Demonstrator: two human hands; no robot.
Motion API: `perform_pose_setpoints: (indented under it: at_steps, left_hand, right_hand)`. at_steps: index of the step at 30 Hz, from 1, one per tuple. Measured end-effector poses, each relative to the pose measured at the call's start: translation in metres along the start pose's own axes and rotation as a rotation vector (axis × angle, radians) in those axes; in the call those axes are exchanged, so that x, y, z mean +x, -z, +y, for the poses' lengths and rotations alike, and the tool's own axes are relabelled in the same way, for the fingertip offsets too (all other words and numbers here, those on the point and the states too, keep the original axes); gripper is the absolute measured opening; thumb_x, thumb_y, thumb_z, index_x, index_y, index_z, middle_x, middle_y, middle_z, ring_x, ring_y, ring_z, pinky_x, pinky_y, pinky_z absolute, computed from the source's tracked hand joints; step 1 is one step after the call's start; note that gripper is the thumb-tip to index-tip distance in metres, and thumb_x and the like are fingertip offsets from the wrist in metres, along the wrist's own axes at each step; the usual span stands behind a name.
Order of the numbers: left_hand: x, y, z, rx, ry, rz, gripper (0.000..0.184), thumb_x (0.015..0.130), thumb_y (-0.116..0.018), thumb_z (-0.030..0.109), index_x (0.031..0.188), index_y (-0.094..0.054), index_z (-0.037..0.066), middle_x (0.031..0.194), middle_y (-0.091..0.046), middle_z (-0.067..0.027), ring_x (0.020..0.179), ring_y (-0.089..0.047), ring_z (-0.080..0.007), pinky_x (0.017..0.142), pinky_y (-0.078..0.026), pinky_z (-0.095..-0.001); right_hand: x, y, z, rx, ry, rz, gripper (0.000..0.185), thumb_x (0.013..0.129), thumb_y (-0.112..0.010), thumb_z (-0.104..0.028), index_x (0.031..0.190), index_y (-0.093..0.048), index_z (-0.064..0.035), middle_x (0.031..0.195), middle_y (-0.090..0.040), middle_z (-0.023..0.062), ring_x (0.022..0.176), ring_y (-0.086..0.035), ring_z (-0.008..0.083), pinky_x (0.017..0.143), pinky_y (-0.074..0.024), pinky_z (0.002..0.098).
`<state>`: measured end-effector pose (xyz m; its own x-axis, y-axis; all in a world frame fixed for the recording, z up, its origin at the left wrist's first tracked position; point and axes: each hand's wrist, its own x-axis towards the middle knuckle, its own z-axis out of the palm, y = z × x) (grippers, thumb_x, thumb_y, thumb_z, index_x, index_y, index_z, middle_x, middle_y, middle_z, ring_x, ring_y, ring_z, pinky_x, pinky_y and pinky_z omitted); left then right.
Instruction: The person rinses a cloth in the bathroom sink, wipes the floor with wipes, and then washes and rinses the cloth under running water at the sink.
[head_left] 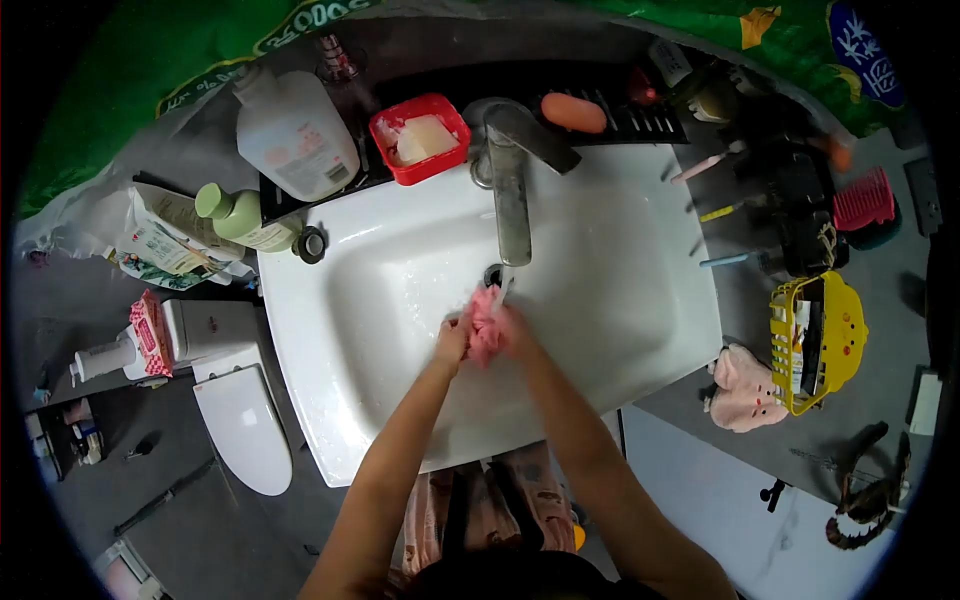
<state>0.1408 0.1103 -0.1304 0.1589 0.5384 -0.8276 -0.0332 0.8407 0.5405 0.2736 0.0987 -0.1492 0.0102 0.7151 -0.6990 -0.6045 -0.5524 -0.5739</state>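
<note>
A bunched pink cloth (484, 328) is held between my two hands over the white sink basin (620, 290), just below the drain hole. My left hand (454, 340) grips its left side with fingers curled. On the right side of the cloth, my right hand (514, 332) is pressed against it, its fingers smeared by motion. Water runs from the metal faucet (513, 210) onto the cloth and my right hand.
Behind the basin are a red soap box (420, 138), an orange soap bar (573, 113), a white jug (298, 135) and a green bottle (240, 217). Toothbrushes, a yellow basket (825, 340) and a pink cloth toy (745, 388) are on the right. A toilet (243, 425) stands left.
</note>
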Motion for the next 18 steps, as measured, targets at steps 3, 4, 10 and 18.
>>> perform_pose_setpoints:
  at_steps: [3,4,10,18]
  left_hand:
    - [0.013,0.006,-0.010,-0.023,-0.163,-0.010,0.026,0.081,-0.061,0.028,0.085,-0.053,0.004,0.072,-0.054,-0.0017,0.058,-0.048,-0.0097,0.048,-0.040,-0.0237]
    - [0.013,0.000,-0.009,-0.182,-0.230,0.041,0.018,0.081,-0.061,0.019,0.087,-0.053,0.005,0.070,-0.053,0.0007,0.059,-0.047,-0.0085,0.047,-0.038,-0.0228]
    - [-0.001,-0.041,-0.006,-0.308,-0.390,0.339,0.010,0.082,-0.055,0.008,0.091,-0.052,0.004,0.077,-0.053,-0.0018,0.065,-0.049,-0.0095,0.056,-0.042,-0.0222]
    - [-0.010,-0.064,-0.018,0.670,-0.825,0.443,0.020,0.070,-0.055,0.000,0.090,-0.057,0.005,0.091,-0.056,-0.0126,0.089,-0.050,-0.0317,0.075,-0.042,-0.0358]
  right_hand:
    - [-0.001,-0.023,-0.003,-0.132,0.111,0.117,0.035,0.090,-0.042,-0.035,0.089,-0.054,-0.0022,0.080,-0.059,0.0070,0.070,-0.059,0.0171,0.058,-0.0494,0.0287]
    - [-0.026,-0.046,-0.027,-0.074,0.180,0.191,0.037,0.090,-0.041,-0.035,0.092,-0.054,-0.0010,0.083,-0.058,0.0075,0.073,-0.058,0.0177,0.061,-0.0495,0.0296]
    - [0.033,0.054,-0.011,-0.395,0.600,0.657,0.041,0.089,-0.046,-0.033,0.110,-0.053,0.0015,0.103,-0.057,0.0054,0.090,-0.051,0.0129,0.080,-0.0406,0.0241]
    - [-0.047,0.039,-0.088,-1.212,0.454,0.029,0.029,0.083,-0.052,-0.029,0.104,-0.058,-0.0100,0.090,-0.061,0.0144,0.083,-0.059,0.0284,0.071,-0.0457,0.0341]
